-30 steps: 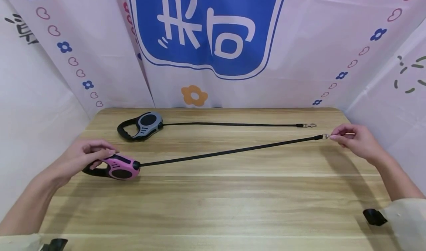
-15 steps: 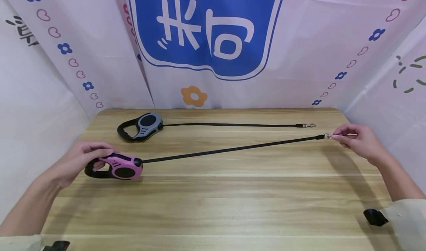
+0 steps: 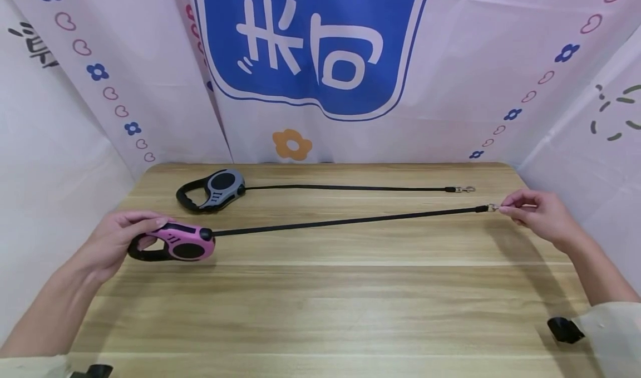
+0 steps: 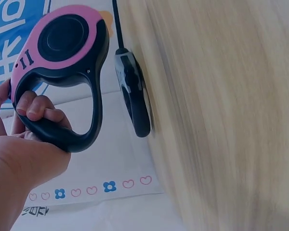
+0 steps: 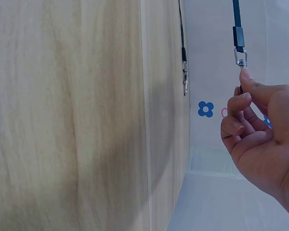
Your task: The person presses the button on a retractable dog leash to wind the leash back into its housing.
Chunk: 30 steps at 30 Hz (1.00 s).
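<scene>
Left hand (image 3: 114, 239): fingers curled round the black handle (image 4: 82, 142) of the pink leash (image 3: 180, 239), off the bench (image 3: 320, 311), presumably to anchor it | grey leash (image 3: 220, 190): lying behind, likely out of the way | black cord (image 3: 345, 222): near-straight between both hands, seemingly tensioned | right hand (image 3: 538, 215): fingers pinching the metal clip (image 3: 493, 207), perhaps against recoil

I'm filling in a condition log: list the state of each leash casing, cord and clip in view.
Pink casing: held off the table by the left hand.
Pink leash's cord: drawn out, nearly straight.
Pink leash's clip: pinched by the right hand, partly hidden.
Gray casing: on the table, untouched.
Gray leash's cord: drawn out, nearly straight.
Gray leash's clip: hooked to nothing.
</scene>
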Tool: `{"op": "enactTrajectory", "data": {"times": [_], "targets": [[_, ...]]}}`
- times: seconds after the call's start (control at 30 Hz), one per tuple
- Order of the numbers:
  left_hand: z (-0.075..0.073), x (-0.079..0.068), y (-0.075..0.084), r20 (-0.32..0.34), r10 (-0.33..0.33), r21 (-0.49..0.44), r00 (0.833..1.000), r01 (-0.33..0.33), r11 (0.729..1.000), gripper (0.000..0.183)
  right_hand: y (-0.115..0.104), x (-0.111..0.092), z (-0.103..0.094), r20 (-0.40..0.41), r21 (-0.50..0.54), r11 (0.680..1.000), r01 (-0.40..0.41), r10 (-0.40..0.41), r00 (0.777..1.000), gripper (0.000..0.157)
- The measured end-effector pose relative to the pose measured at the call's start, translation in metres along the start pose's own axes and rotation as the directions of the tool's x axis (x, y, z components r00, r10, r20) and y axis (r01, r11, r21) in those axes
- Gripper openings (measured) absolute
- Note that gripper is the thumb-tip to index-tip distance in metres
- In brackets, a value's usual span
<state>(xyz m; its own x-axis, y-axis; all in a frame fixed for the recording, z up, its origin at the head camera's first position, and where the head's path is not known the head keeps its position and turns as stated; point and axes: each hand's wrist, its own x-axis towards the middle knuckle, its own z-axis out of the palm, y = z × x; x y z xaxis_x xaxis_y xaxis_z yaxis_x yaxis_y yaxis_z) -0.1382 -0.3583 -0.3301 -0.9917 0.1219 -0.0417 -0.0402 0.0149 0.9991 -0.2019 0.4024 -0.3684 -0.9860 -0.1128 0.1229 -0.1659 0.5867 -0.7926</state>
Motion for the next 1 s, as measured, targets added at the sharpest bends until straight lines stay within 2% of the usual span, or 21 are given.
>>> {"op": "enactTrajectory", "data": {"times": [0.3,0.63,0.87,1.0], "targets": [[0.0020,0.0000,-0.0034,0.008,0.069,-0.023,0.998,-0.069,0.997,0.039,0.0002,0.0002,0.0009,0.016,-0.035,0.999,-0.027,0.028,0.999,0.011],[0.0038,0.0019,-0.0034,-0.006,0.106,-0.023,0.994,-0.106,0.994,0.039,0.0024,0.0013,0.0035,0.023,-0.040,0.999,-0.024,0.025,0.999,0.011],[0.0036,0.0018,-0.0011,-0.024,0.072,-0.062,0.997,-0.073,0.995,0.036,0.0035,0.0013,0.0035,0.016,-0.035,0.999,-0.013,0.014,1.000,0.009],[0.0011,0.0026,-0.0006,0.006,0.060,-0.100,0.998,-0.060,0.993,0.037,0.0044,0.0013,0.0033,0.015,-0.038,0.999,-0.018,0.019,1.000,0.011]]}}
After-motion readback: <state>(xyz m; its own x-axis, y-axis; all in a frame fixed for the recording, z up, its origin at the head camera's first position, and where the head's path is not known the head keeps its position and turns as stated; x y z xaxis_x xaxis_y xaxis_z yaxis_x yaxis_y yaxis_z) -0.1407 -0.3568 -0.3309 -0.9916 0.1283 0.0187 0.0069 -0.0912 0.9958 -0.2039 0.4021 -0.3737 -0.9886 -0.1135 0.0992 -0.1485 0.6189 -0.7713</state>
